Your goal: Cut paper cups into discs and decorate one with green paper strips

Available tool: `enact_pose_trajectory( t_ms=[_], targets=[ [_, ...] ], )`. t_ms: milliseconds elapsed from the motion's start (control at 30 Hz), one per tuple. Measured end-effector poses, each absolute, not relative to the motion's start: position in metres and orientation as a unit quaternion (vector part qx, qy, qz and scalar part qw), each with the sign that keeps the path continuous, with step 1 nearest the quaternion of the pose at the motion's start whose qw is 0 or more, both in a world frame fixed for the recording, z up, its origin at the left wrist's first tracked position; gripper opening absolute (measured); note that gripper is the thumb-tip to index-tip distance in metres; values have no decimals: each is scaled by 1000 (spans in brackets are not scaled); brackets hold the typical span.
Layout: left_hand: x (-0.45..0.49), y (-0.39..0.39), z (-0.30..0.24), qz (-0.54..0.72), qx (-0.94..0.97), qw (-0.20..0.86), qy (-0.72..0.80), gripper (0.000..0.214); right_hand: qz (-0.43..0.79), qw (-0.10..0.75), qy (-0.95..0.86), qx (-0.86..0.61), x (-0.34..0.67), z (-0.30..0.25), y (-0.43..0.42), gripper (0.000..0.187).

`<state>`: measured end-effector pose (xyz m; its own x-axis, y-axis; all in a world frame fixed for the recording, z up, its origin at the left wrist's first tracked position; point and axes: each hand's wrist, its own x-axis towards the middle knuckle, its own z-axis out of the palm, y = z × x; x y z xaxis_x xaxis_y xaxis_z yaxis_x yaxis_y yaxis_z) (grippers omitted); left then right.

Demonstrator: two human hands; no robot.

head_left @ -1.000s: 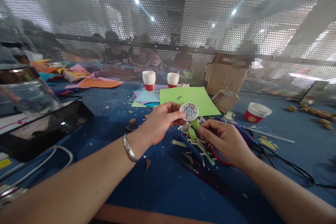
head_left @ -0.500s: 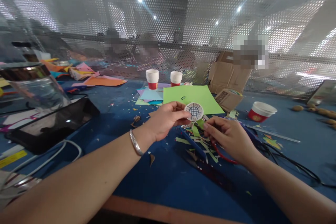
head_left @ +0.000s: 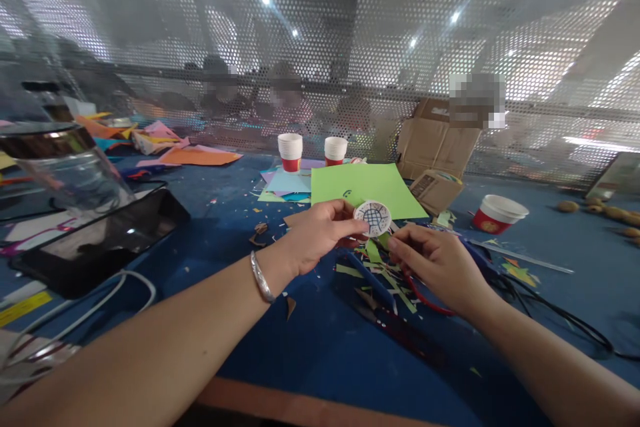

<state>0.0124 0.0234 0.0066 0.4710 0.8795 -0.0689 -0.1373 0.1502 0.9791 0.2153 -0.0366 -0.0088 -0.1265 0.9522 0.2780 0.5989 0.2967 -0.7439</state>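
Now, your left hand pinches a small white disc with a blue grid, up above the tabletop, while your right hand nips a green paper strip by the disc's lower edge; whether they touch, I can't tell. Your hands are near, but apart. Scissors lie nearer you.

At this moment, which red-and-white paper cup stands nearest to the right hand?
The rightmost cup: it stands apart, while the left stack and the middle stack are farther from the right hand.
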Motion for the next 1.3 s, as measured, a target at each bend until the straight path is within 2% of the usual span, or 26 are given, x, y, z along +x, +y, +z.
enact_pose_trajectory(
  t_ms=[267,467,600,867,1300],
  targets=[
    [11,26,4,394,535,670,333,19,201,402,-694,-562,218,-10,-35,30],
    [11,25,-1,414,599,593,345,19,162,420,-697,-559,216,-9,-36,24],
    [10,23,0,425,612,577,334,21,151,413,-706,-554,215,-10,-36,23],
    [16,13,6,405,607,592,342,25,155,420,-703,-553,214,-7,-37,22],
    [15,15,7,402,520,680,325,19,168,420,-704,-547,215,-9,-37,21]
  ],
)
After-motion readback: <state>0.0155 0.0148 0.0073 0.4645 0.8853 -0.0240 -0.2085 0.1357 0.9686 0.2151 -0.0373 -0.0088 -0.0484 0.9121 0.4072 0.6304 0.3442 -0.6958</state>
